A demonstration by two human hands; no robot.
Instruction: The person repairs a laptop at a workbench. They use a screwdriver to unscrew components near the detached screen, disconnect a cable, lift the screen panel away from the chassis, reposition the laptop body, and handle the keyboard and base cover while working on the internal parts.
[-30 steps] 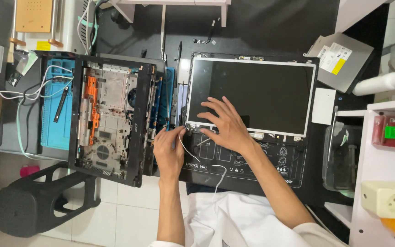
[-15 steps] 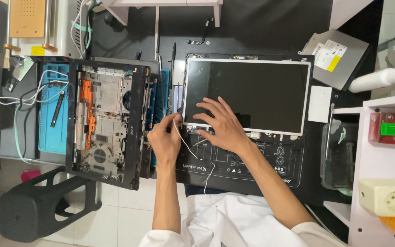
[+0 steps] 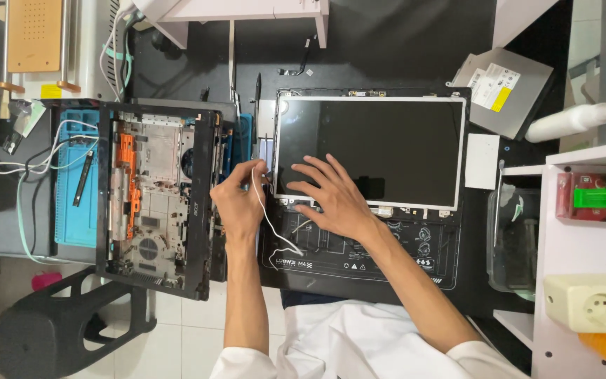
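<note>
My left hand (image 3: 238, 200) pinches a thin white cable (image 3: 271, 228) beside the left edge of a bare laptop screen panel (image 3: 387, 140). The cable loops down over the black lid back cover (image 3: 387, 260). My right hand (image 3: 334, 196) lies flat, fingers spread, on the panel's lower left corner. To the left stands an opened laptop base (image 3: 152, 196) with orange parts and a fan showing.
A blue mat (image 3: 71, 210) with a black tool (image 3: 83, 179) lies far left, with white wires (image 3: 8, 165) beside it. A grey optical drive (image 3: 503, 91) sits at back right. White shelves (image 3: 583, 238) hold a socket strip (image 3: 594, 302). A black stool (image 3: 50, 330) stands below.
My left hand has lifted up and away from the cover, drawing the white cable up along the panel's left edge. My right hand stays on the panel.
</note>
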